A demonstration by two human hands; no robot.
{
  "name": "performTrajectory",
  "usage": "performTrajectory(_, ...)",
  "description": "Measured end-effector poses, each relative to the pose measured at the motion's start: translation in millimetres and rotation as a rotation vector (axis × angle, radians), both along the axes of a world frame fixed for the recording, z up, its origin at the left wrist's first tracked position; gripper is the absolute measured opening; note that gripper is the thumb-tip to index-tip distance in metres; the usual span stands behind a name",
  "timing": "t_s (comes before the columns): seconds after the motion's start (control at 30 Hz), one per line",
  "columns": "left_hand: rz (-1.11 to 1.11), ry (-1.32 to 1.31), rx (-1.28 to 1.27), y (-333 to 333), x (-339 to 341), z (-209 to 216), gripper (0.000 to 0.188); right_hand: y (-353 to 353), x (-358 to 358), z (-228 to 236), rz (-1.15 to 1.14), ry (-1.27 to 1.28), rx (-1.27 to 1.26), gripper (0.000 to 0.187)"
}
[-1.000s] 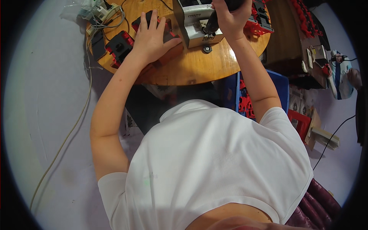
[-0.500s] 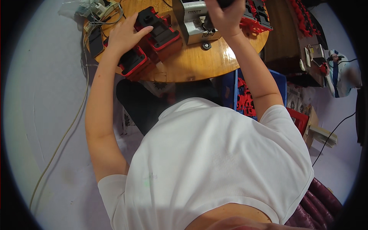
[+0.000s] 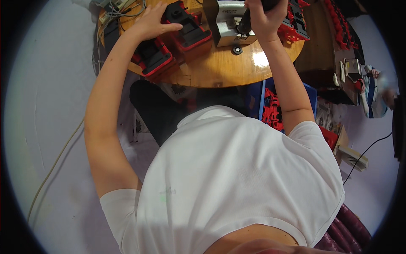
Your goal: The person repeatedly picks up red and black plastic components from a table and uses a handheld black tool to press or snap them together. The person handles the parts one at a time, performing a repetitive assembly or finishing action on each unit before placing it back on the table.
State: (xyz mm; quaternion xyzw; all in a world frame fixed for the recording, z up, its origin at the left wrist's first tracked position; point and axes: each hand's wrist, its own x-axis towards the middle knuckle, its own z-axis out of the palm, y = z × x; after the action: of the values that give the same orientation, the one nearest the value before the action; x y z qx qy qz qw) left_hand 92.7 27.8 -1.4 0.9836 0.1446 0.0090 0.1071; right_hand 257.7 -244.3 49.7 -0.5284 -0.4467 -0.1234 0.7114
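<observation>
My left hand [image 3: 150,24] lies with spread fingers at the upper left of the table, its thumb reaching the edge of a black-and-red plastic housing [image 3: 190,31]. A second such housing [image 3: 154,58] sits nearer me, just under that hand. My right hand [image 3: 268,22] is wrapped around a black electric screwdriver [image 3: 245,23]. The screwdriver slants down to the front of a silver-and-black box, seemingly a screw feeder [image 3: 226,19]. Its upper end is cut off by the picture's edge.
The round wooden table [image 3: 207,76] carries a small black disc [image 3: 237,50], red-and-black parts [image 3: 296,25] and tangled cables [image 3: 122,12]. Below right stands a blue crate [image 3: 311,95] of red parts [image 3: 272,110]. Another person [image 3: 374,95] is at the far right.
The view has shifted slightly, so the table things sit further right. The screwdriver's lower end now shows more clearly at the feeder's front. My left hand stays spread by the housings.
</observation>
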Motion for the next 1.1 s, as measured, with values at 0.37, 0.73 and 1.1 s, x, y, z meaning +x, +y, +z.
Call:
performTrajectory(0.37, -0.037, -0.028, -0.145, -17.2, -5.4, 16.0, 0.107, -4.4, 3.4, -3.5, 0.180, -0.003, 0.141, 0.039)
performTrajectory(0.73, -0.417, -0.038, 0.302, -177.0, 31.0, 15.3, 0.032, -6.3, 10.3, 0.6, 0.137, -0.074, 0.106, 0.035)
performTrajectory(1.1, -0.490, -0.247, 0.091, -162.0, 30.6, 8.1, 0.032, 0.7, 15.7, 15.9, 0.138, -0.059, 0.091, 0.036)
